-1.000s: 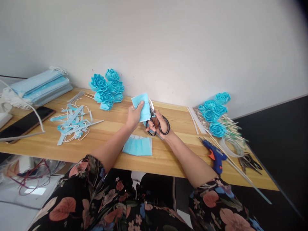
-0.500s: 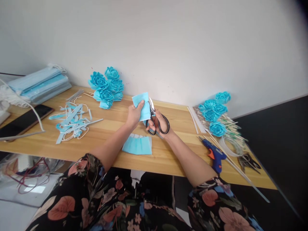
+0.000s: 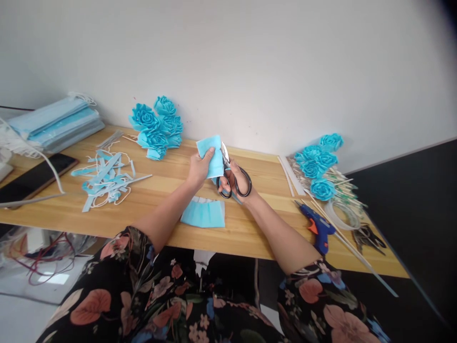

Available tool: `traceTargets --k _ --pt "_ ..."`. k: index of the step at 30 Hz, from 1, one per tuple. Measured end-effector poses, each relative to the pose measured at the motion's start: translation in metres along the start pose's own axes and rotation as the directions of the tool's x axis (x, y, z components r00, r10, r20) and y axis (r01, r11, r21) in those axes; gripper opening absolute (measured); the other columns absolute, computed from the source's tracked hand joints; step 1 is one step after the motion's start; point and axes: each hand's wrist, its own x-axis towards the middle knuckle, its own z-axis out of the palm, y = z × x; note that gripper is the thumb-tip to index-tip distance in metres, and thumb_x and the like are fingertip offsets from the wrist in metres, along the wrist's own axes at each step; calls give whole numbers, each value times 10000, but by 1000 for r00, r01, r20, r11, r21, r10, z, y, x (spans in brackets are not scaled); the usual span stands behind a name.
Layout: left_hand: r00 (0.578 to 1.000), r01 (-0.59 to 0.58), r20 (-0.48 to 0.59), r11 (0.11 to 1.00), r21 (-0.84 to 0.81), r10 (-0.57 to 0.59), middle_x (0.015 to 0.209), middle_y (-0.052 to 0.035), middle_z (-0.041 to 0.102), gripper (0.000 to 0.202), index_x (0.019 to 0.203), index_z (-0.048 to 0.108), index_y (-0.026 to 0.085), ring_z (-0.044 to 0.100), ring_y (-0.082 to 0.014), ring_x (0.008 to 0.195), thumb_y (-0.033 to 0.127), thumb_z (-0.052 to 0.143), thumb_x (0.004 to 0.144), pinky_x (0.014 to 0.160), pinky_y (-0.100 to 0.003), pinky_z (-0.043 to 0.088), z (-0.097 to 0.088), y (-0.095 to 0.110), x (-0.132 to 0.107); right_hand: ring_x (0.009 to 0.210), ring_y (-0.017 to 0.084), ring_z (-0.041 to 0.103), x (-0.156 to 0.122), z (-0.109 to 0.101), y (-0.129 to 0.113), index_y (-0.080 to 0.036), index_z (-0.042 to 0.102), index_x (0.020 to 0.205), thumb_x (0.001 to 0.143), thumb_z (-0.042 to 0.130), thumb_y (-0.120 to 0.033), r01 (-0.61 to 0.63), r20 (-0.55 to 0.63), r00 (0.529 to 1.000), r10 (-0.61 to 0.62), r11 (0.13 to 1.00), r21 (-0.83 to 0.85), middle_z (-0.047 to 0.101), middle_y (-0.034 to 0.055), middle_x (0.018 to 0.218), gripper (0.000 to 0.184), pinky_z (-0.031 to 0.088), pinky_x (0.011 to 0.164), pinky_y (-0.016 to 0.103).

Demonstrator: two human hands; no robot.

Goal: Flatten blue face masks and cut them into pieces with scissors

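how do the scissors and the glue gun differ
The scissors are held up in the right hand; the glue gun lies on the table. The scissors have black loop handles and metal blades; the glue gun has a blue body and orange trigger. Both are hand tools.

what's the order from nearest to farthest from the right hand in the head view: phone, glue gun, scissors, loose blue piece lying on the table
1. Scissors: held in the right hand.
2. Loose blue piece: on the table, left of that hand and closer to the body.
3. Glue gun: right side of the table.
4. Phone: far left.
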Motion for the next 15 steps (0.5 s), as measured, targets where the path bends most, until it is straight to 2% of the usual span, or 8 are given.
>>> traceTargets --k 7,15 --pt "998 16 52 1000 16 -17 550 26 508 389 663 557 141 465 -84 482 475 752 710 466 -214 369 0 -2 -1 344 69 399 0 0 0 -220 510 1165 814 564 -704 18 -41 999 -17 1000 20 537 -95 522 600 480 438 237" --pt "1000 6 29 1000 16 -6 556 25 509 389 675 566 141 470 -85 481 483 748 715 461 -213 376 0 -4 0 336 64 394 1 -1 2 -211 542 1036 804 589 -691 -11 -47 999 12 1000 26 541 -93 527 534 468 433 241"
